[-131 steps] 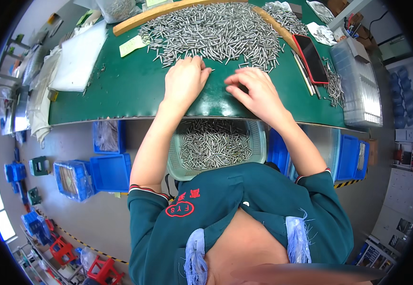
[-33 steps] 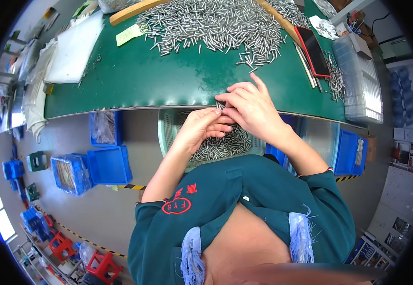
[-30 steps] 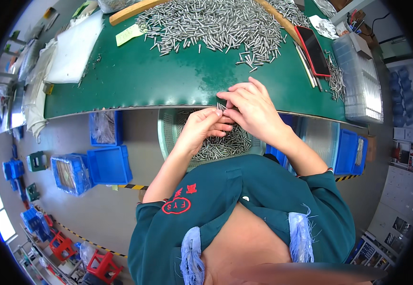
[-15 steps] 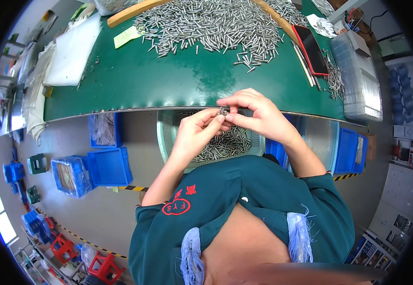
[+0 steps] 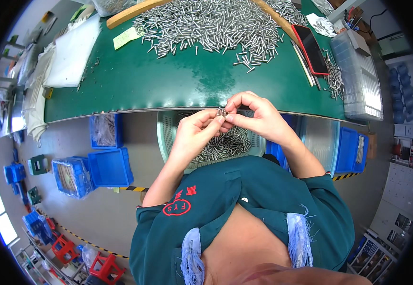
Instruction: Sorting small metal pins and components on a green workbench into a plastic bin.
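Both of my hands meet at the table's front edge, above a pale green basket (image 5: 164,137). Pinched in my left hand (image 5: 198,129) are several small metal pins (image 5: 221,112), standing up between thumb and fingers. My right hand (image 5: 258,116) closes on the same pins from the other side, its thumb and forefinger at their tops. Below, the basket holds a heap of similar metal pins (image 5: 225,146). A large pile of shiny metal pins (image 5: 211,26) covers the far part of the green table (image 5: 135,90).
Wooden strips (image 5: 137,12) bound the pile. At the right lie a red-edged phone (image 5: 311,50), thin sticks (image 5: 304,64) and stacked clear plastic trays (image 5: 358,76). White sheets (image 5: 73,50) lie at the left. Blue crates (image 5: 110,167) stand on the floor, left of the basket.
My right forefinger has bent and drawn back over the pins, so more of them shows. My left hand stays nearly in place.
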The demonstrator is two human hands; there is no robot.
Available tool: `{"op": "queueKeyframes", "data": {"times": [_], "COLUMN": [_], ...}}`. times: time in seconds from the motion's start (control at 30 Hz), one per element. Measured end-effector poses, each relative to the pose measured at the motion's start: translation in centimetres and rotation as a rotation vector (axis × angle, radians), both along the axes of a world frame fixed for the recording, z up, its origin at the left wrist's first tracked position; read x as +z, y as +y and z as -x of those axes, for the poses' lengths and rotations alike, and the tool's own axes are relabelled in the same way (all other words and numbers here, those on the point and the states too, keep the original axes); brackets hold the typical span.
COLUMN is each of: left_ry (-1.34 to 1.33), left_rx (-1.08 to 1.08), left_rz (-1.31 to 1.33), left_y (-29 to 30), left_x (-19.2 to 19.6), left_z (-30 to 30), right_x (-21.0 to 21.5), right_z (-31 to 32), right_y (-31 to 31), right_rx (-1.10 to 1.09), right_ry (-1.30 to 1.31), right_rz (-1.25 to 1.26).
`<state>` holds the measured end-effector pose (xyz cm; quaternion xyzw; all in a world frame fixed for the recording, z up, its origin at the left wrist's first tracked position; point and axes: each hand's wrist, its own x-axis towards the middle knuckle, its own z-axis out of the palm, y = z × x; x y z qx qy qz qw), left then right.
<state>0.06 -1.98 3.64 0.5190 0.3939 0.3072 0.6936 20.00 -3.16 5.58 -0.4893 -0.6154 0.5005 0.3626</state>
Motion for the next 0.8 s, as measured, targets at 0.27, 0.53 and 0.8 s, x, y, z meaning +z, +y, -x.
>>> {"op": "queueKeyframes", "data": {"times": [0.27,0.53,0.8], "left_ry": [0.047,0.333,0.234], "left_rx": [0.000,0.017,-0.092], "left_rz": [-0.008,-0.239,-0.226], "left_y": [-0.1,-0.2,-0.4], "left_x": [0.1,0.5,3.1], "left_z": [0.2,0.2,1.1], "right_x": [0.3,-0.1,-0.3], "right_z": [0.1,0.3,-0.4], "right_y": [-0.1,0.0,0.0], "right_rx": [0.003,0.043,0.018], "right_ry": [-0.056,-0.227,0.458], "right_rz": [-0.066,-0.268,0.429]}}
